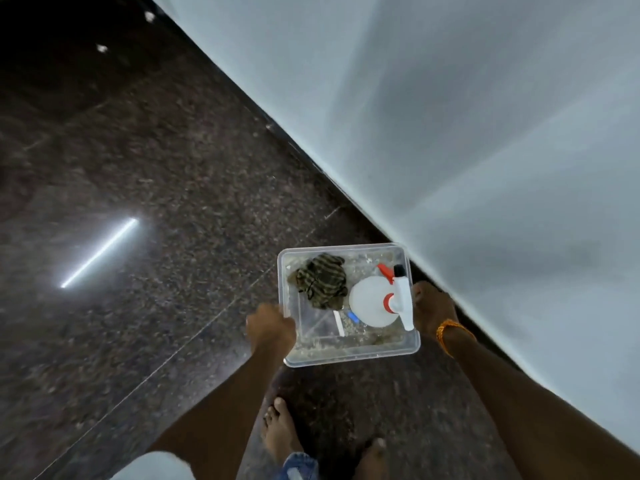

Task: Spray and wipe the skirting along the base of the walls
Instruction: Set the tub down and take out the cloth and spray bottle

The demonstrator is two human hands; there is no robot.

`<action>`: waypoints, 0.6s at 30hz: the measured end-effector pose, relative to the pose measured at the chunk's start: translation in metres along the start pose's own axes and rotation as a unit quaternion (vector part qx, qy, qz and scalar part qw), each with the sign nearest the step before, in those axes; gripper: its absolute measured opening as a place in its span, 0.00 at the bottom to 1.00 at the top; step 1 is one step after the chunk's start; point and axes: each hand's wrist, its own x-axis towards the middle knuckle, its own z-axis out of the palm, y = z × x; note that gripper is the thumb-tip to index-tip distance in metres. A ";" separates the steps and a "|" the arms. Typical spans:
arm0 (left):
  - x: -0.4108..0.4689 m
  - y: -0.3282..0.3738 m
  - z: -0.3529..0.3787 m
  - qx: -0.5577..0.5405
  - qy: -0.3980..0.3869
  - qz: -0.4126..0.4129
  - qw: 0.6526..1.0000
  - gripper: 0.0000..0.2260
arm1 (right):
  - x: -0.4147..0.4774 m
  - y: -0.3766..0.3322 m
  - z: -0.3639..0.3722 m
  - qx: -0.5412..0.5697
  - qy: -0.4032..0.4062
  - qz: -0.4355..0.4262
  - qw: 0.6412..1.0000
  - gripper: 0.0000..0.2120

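The left hand [272, 327] grips the left rim of a clear plastic tub [349, 351], its fingers [277, 311] curled over the edge. The right hand [433, 306] holds the tub's right side. The thumb lies against the rim, and the rest of its fingers are hidden behind the tub wall. An orange thread [450, 332] circles the right wrist.

Inside the tub, a crumpled striped cloth [322, 282] lies at the far left. A white spray bottle [372, 301] with a red trigger and collar stands at the right, its nozzle head against the right wall. A thin white stick [338, 323] and a small blue piece [352, 317] lie on the tub's bottom just beside the bottle.

The tub is held above a dark speckled stone floor [156, 168], close to a pale wall [485, 133]. The skirting [294, 152] is a dark strip along the wall's base, running diagonally past the tub's far right corner. Two bare feet [280, 431] stand below the tub. A bright streak of reflected light [100, 252] shines on the floor to the left.
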 end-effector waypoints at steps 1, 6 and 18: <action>0.010 0.000 -0.016 -0.008 0.008 -0.006 1.000 0.08 | 0.004 -0.022 -0.004 -0.008 0.001 -0.012 1.000 0.04; 0.056 0.002 -0.084 -0.029 0.069 -0.032 0.997 0.10 | 0.023 -0.124 -0.021 -0.034 0.007 -0.064 0.997 0.09; 0.258 -0.051 -0.142 -0.098 0.066 -0.078 0.990 0.15 | 0.118 -0.312 0.027 -0.059 -0.019 -0.159 0.985 0.16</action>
